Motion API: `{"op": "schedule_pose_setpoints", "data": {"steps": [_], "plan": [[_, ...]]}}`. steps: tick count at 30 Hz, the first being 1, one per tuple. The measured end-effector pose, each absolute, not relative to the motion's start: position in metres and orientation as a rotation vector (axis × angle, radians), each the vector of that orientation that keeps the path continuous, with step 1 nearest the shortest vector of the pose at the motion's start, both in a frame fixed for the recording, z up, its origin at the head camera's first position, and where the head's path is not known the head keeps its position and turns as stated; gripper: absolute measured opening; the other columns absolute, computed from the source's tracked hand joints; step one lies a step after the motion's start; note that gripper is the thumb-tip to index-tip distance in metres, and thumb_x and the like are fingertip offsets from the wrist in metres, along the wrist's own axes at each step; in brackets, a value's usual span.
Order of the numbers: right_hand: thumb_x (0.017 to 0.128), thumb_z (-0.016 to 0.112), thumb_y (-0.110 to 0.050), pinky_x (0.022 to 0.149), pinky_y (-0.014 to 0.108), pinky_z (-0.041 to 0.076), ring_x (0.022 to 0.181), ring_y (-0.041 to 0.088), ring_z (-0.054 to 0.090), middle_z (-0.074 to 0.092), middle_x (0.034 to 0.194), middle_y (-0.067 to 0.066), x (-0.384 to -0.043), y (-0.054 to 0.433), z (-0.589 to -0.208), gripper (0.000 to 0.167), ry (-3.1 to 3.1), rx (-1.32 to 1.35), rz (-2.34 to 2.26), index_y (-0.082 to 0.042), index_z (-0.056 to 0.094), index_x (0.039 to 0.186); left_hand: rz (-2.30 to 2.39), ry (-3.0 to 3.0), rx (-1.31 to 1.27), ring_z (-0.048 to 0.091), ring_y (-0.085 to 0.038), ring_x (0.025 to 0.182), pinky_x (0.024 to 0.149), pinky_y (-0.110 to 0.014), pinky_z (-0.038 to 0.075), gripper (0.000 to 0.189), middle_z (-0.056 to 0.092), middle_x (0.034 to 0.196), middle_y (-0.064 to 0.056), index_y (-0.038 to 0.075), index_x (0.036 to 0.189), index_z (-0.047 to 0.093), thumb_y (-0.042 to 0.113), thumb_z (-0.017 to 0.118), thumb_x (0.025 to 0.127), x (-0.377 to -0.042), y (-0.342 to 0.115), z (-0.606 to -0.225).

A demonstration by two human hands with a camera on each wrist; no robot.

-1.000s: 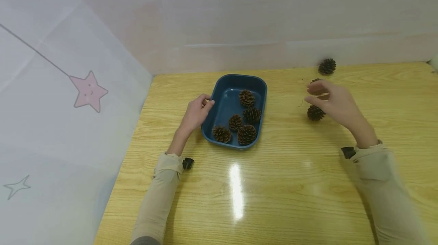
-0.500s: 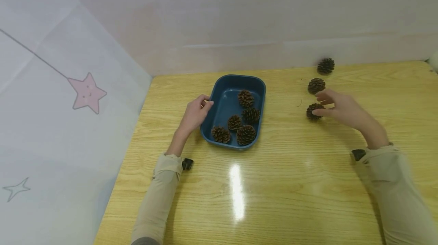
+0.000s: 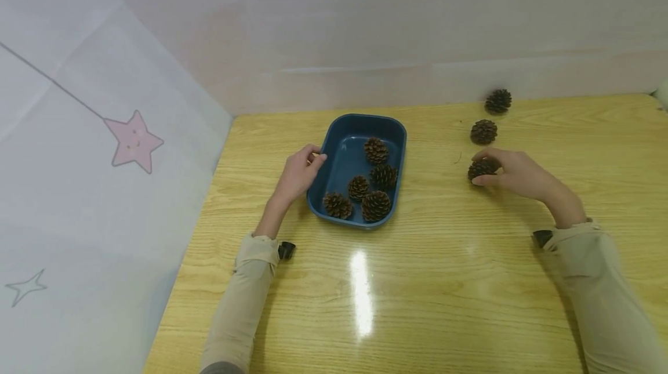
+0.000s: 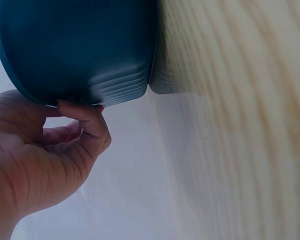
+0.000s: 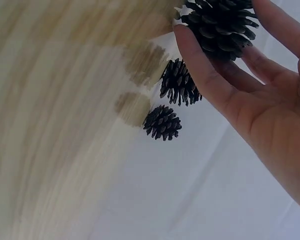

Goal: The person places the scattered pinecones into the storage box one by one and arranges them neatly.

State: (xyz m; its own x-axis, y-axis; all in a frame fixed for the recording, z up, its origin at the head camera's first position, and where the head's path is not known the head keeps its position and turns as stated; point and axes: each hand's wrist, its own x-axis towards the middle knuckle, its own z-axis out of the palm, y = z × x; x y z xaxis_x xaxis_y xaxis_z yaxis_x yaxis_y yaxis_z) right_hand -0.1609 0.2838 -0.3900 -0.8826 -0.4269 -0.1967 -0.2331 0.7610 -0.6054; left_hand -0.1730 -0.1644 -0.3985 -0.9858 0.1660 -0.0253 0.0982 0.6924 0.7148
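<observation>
My left hand (image 3: 300, 175) holds the left rim of a dark blue rectangular tub (image 3: 339, 156). In the left wrist view, its curled fingers (image 4: 92, 127) press against the tub's outer wall. Several brown pine cones (image 3: 376, 206) lie inside the tub, mostly toward its near and right sides. Over to the right, my right hand (image 3: 522, 175) grips a pine cone (image 3: 476, 170) on the table, thumb on the near side and fingers on the far side. The right wrist view shows this cone (image 5: 217, 27) between thumb and fingers.
Two more pine cones stand behind the gripped one: one close by (image 3: 483, 131), the other (image 3: 498, 101) against the back wall. The wooden table (image 3: 428, 293) meets a pale wall sheet (image 3: 339, 26) at the back and left.
My right hand has come down from over the middle loose cone to the nearest one, and its fingers have closed around it. My left hand has stayed at the tub's rim.
</observation>
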Motion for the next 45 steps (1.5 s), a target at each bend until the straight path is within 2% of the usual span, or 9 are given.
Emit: {"op": "schedule_pose_setpoints", "data": {"steps": [12,23,27,31,34,35,38,42,45], "plan": [[0.103,0.067,-0.039,0.096,0.070,0.041,0.126,0.057,0.049,0.050,0.141,0.038,-0.161,0.283,-0.385,0.063,2.685,-0.344,-0.920,0.002,0.049,0.146,1.177,2.800,0.208,0.051,-0.024,0.070,0.065,-0.037,0.042,0.036,0.060,0.098,-0.014,0.000,0.135,0.060,0.025,0.052,0.111,-0.173,-0.164,-0.400],[0.104,0.062,-0.045,0.092,0.067,0.043,0.130,0.050,0.049,0.046,0.152,0.027,-0.153,0.280,-0.373,0.059,2.785,-0.276,-1.123,-0.005,0.053,0.146,1.179,2.800,0.208,0.052,-0.025,0.071,0.066,-0.037,0.043,0.035,0.061,0.098,-0.014,0.000,0.134,0.061,0.025,0.052,0.111,-0.171,-0.163,-0.398],[0.105,0.062,-0.040,0.084,0.052,0.049,0.123,0.050,0.056,0.051,0.147,0.029,-0.150,0.279,-0.371,0.054,2.862,-0.287,-1.179,-0.006,0.054,0.146,1.181,2.799,0.209,0.053,-0.026,0.073,0.067,-0.039,0.044,0.035,0.061,0.098,-0.014,0.000,0.134,0.061,0.025,0.052,0.111,-0.172,-0.164,-0.398],[0.106,0.062,-0.036,0.078,0.023,0.044,0.103,0.004,0.068,0.057,0.144,0.025,-0.148,0.277,-0.369,0.048,2.909,-0.342,-1.237,-0.007,0.059,0.145,1.183,2.802,0.212,0.054,-0.027,0.074,0.068,-0.039,0.045,0.035,0.061,0.098,-0.014,0.000,0.133,0.061,0.025,0.052,0.111,-0.172,-0.164,-0.397],[0.106,0.062,-0.035,0.076,0.014,0.040,0.092,-0.013,0.063,0.056,0.147,0.020,-0.147,0.276,-0.368,0.045,2.914,-0.354,-1.271,-0.009,0.063,0.142,1.188,2.803,0.214,0.053,-0.026,0.073,0.067,-0.038,0.044,0.034,0.061,0.097,-0.015,0.000,0.133,0.062,0.024,0.053,0.111,-0.172,-0.164,-0.397],[0.106,0.063,-0.035,0.076,0.015,0.040,0.096,-0.005,0.067,0.055,0.148,0.019,-0.148,0.275,-0.367,0.044,2.913,-0.345,-1.277,-0.010,0.064,0.142,1.189,2.803,0.216,0.053,-0.026,0.073,0.067,-0.038,0.044,0.034,0.061,0.097,-0.014,0.000,0.133,0.062,0.024,0.053,0.111,-0.172,-0.164,-0.397],[0.105,0.063,-0.037,0.075,0.015,0.041,0.101,-0.002,0.066,0.056,0.147,0.019,-0.148,0.272,-0.365,0.044,2.913,-0.302,-1.316,-0.013,0.064,0.142,1.192,2.803,0.219,0.054,-0.026,0.073,0.067,-0.038,0.044,0.034,0.061,0.097,-0.014,-0.001,0.132,0.062,0.024,0.053,0.111,-0.172,-0.164,-0.397],[0.102,0.069,-0.037,0.074,0.013,0.043,0.093,-0.010,0.065,0.063,0.138,0.020,-0.147,0.265,-0.358,0.048,2.894,-0.250,-1.392,-0.018,0.062,0.145,1.194,2.802,0.228,0.055,-0.027,0.076,0.068,-0.039,0.046,0.034,0.062,0.098,-0.015,-0.001,0.133,0.061,0.024,0.053,0.111,-0.172,-0.165,-0.396],[0.097,0.076,-0.038,0.076,0.015,0.044,0.111,0.013,0.070,0.059,0.144,0.017,-0.148,0.258,-0.354,0.056,2.871,-0.222,-1.415,-0.021,0.059,0.147,1.197,2.799,0.230,0.056,-0.028,0.077,0.069,-0.039,0.046,0.035,0.062,0.099,-0.016,-0.001,0.133,0.061,0.024,0.053,0.111,-0.172,-0.165,-0.396]]}}
